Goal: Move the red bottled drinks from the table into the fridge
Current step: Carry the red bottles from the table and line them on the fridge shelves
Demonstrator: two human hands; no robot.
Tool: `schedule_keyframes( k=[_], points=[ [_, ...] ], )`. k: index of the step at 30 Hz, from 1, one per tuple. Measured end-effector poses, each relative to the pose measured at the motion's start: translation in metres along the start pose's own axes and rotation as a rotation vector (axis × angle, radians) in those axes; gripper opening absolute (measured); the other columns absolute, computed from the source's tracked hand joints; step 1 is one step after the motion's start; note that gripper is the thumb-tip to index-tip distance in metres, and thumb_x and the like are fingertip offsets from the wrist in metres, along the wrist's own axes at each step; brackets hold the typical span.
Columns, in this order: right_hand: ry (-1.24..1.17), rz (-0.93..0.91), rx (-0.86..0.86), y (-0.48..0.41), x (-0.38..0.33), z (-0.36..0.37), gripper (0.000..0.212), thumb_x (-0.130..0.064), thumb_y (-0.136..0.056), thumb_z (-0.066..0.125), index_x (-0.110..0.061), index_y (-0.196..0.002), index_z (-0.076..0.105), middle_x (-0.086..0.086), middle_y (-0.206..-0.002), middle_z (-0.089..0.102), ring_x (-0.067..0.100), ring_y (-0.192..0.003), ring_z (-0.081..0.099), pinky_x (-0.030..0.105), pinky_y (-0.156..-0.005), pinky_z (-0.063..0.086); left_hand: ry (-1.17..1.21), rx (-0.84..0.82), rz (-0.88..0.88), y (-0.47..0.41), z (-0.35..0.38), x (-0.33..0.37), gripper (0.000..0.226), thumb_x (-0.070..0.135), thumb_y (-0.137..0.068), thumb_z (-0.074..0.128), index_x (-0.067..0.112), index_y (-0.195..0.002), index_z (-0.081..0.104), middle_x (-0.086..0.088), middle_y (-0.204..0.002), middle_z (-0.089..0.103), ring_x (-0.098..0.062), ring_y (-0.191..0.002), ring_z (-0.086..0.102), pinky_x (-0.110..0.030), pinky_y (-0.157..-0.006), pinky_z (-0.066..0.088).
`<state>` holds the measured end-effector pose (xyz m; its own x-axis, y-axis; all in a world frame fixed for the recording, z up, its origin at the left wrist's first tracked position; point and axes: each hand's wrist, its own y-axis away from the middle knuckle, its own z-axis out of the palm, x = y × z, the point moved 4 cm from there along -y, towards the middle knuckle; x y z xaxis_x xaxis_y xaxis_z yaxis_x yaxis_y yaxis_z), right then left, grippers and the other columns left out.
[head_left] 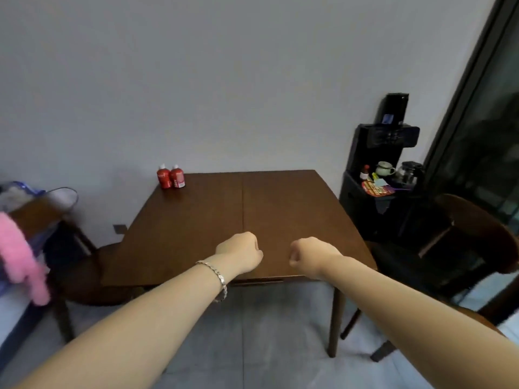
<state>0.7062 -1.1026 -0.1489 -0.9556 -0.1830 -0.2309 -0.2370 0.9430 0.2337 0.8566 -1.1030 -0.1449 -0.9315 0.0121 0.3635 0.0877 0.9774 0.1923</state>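
Note:
Two red bottled drinks with white caps stand side by side at the far left corner of the brown wooden table (280, 209): one bottle (163, 177) on the left, the other bottle (177, 176) touching its right side. My left hand (241, 252), with a metal bracelet on the wrist, hovers over the table's near edge as a fist holding nothing. My right hand (310, 255) is beside it, also curled into a fist with nothing in it. Both hands are far from the bottles. No fridge is in view.
A dark chair (92, 265) stands at the table's left, with a pink cloth (19, 259) and a blue bag (42, 197) further left. A black stand (376, 178) with a teapot, a kettle and small items is at the right, beside another chair (474, 242) and a dark glass door (483, 113).

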Motion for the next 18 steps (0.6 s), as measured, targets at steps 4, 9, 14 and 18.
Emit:
schedule_keyframes(
  k=[4,9,14,18],
  points=[
    [0.025,-0.074,-0.019,-0.1,-0.026,-0.009,0.021,-0.024,-0.09,0.048,-0.018,-0.104,0.063,0.003,-0.113,0.064,0.025,-0.102,0.061,0.036,-0.087,0.051,0.027,0.068,-0.068,-0.071,-0.032,-0.053,0.022,0.025,-0.096,0.044,0.016,-0.106,0.061,-0.001,-0.102,0.065,-0.018,-0.088,0.062,-0.027,-0.069,0.047],
    [0.057,-0.169,-0.053,-0.236,-0.07,-0.031,0.023,-0.024,-0.09,0.043,-0.019,-0.104,0.061,0.001,-0.113,0.062,0.024,-0.103,0.059,0.035,-0.086,0.05,0.072,0.134,-0.197,-0.17,-0.081,-0.123,0.023,0.026,-0.096,0.045,0.018,-0.111,0.06,0.0,-0.107,0.063,-0.017,-0.094,0.061,-0.028,-0.077,0.051],
    [0.048,-0.221,-0.064,-0.367,-0.117,-0.04,0.023,-0.025,-0.09,0.043,-0.017,-0.102,0.061,0.002,-0.11,0.063,0.024,-0.099,0.06,0.033,-0.082,0.05,0.116,0.197,-0.297,-0.261,-0.126,-0.2,0.019,0.026,-0.096,0.048,0.02,-0.109,0.059,0.002,-0.105,0.063,-0.014,-0.093,0.06,-0.026,-0.075,0.05],
    [0.026,-0.197,-0.099,-0.45,-0.146,-0.02,0.025,-0.024,-0.09,0.043,-0.018,-0.105,0.061,0.001,-0.112,0.063,0.024,-0.1,0.061,0.032,-0.081,0.048,0.138,0.215,-0.32,-0.324,-0.137,-0.267,0.017,0.024,-0.095,0.049,0.022,-0.108,0.059,0.004,-0.106,0.061,-0.013,-0.094,0.058,-0.028,-0.079,0.051]
  ],
)
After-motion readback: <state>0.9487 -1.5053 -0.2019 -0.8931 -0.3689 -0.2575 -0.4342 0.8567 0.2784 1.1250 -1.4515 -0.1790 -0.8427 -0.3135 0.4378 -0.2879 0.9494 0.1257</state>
